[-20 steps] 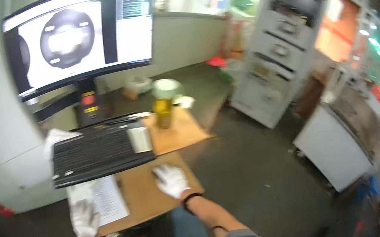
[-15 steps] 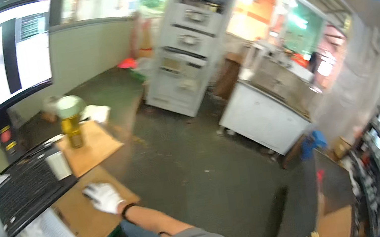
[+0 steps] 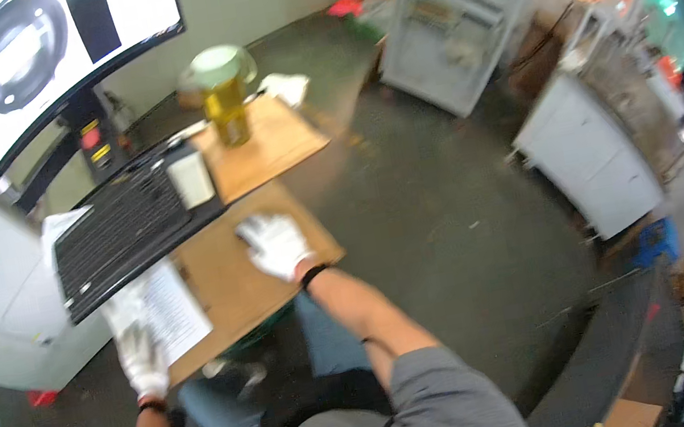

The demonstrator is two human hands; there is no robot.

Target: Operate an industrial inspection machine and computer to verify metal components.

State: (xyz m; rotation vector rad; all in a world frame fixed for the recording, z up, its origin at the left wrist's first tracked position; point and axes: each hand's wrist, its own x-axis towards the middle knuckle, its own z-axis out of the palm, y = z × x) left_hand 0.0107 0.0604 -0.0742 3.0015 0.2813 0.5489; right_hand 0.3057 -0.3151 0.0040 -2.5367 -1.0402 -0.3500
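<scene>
Paper sheet lies on the surface, nearside of keyboard, long axis toward it. Left grip, nearer, loosely extended at sheet's left edge, unclenched; right grip, nearside-right of keyboard, can't tell if holding.

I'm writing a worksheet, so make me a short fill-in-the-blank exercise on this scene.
Of the white-gloved left hand and white-gloved right hand, the one nearer the tall yellow container is the ____.
The white printed paper sheet lies nearer the ____ hand.
The flat rectangular board under the right hand is coloured ____.
The short fabric sleeve is coloured ____.
Missing words: right; left; brown; grey.
</scene>
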